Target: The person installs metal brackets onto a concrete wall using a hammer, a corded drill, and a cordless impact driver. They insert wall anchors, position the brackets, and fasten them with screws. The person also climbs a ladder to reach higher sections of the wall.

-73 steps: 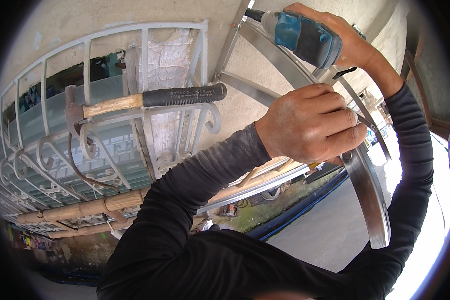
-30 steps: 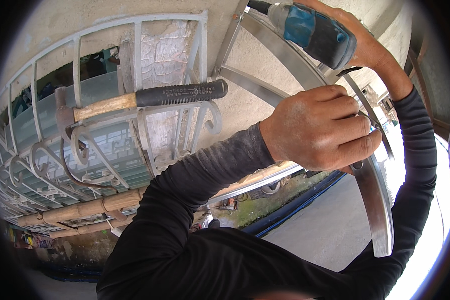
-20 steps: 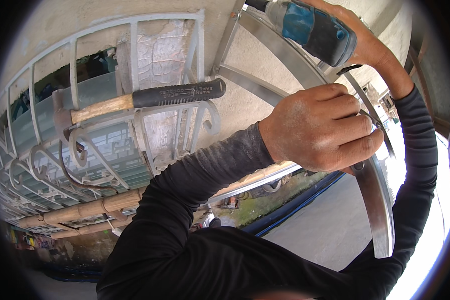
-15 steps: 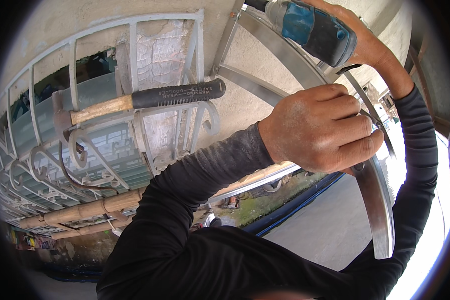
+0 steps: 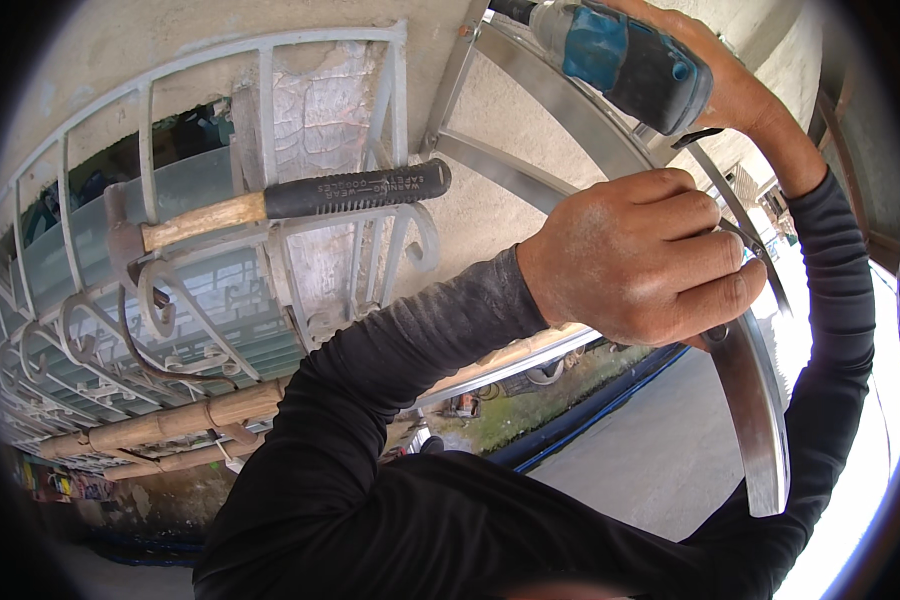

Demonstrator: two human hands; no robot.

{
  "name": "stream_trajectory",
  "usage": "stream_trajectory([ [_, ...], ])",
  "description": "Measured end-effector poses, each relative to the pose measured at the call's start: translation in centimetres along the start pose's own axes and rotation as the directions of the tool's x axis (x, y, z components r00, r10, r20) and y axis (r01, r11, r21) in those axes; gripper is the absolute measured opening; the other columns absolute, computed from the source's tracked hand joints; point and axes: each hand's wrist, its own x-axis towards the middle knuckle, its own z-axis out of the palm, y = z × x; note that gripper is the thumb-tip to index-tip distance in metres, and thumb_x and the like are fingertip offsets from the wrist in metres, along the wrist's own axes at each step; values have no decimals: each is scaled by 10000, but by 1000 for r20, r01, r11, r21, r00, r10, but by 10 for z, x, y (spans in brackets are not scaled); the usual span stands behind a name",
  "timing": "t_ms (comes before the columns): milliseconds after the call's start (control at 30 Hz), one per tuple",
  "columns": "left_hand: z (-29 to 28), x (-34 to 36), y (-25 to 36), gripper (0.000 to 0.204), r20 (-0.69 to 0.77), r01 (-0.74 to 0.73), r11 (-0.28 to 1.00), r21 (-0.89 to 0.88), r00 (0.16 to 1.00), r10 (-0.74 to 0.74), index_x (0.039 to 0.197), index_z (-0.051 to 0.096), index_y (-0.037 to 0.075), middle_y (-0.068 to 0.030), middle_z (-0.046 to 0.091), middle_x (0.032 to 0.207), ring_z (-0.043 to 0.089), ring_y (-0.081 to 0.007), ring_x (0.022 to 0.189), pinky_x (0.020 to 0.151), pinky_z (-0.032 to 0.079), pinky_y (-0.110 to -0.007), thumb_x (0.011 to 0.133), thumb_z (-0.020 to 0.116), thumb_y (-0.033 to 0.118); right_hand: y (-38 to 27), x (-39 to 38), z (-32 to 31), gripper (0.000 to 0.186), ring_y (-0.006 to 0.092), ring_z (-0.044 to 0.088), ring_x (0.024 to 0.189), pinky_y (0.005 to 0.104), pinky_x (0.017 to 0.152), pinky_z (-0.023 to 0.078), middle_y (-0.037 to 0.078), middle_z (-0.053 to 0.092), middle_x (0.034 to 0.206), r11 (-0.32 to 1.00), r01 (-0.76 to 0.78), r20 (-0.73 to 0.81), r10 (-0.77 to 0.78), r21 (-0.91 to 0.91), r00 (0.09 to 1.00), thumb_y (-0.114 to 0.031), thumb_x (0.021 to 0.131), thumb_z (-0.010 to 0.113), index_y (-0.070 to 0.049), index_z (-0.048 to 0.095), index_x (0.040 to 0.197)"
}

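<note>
My left hand (image 5: 650, 260) is closed in a fist around a shiny metal bar (image 5: 755, 430), whose squared end sticks out below the fingers. Above the fist, a wide metal strip (image 5: 560, 95) of a frame runs up along the wall; whether it is one piece with the bar is hidden by my hand. At the top right, my right hand (image 5: 725, 85) grips a blue and black cordless drill (image 5: 620, 60). Its nose points up and left toward the frame, and its tip is cut off by the picture's upper edge.
A hammer (image 5: 360, 188) with a black rubber grip lies across the white window grille (image 5: 265, 110) at left. Bamboo poles (image 5: 170, 425) run below the grille. Far beneath are a grey ground (image 5: 620, 430) and a dark blue pipe (image 5: 580, 420). A thin metal bar (image 5: 735, 195) stands right of my fist.
</note>
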Motion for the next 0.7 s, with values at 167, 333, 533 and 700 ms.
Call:
stream_trajectory([
  [167, -1, 0, -1, 252, 10, 0, 1000, -3, 1000, 0, 1027, 780, 159, 35, 677, 802, 698, -154, 771, 716, 581, -284, 806, 764, 279, 11, 4, -2, 720, 269, 759, 965, 364, 838, 581, 134, 751, 1115, 998, -19, 13, 19, 56, 1000, -489, 785, 869, -90, 599, 1321],
  [333, -1, 0, -1, 257, 10, -1, 1000, 4, 1000, 1, 1026, 779, 160, 38, 668, 790, 694, -152, 757, 717, 582, -284, 799, 769, 280, 20, 1, 0, 738, 277, 754, 975, 373, 841, 576, 130, 745, 1126, 998, 64, -12, -65, -11, 998, -504, 785, 866, -89, 599, 1334],
  [533, -3, 1, -1, 256, 34, -13, 999, 37, 999, 12, 1014, 769, 157, 45, 645, 762, 687, -145, 731, 714, 581, -279, 794, 779, 287, 7, -2, 0, 756, 269, 738, 1013, 371, 871, 559, 129, 737, 1162, 995, 101, -20, -102, -24, 995, -509, 793, 863, -72, 593, 1349],
  [700, -5, 3, 0, 223, 45, 1, 1000, 9, 999, -2, 1008, 765, 155, 45, 636, 741, 695, -145, 734, 706, 587, -286, 831, 784, 289, 14, -2, -2, 745, 249, 729, 1020, 366, 878, 547, 135, 732, 1164, 991, 22, -7, -21, 135, 1000, -496, 805, 861, -71, 591, 1353],
])
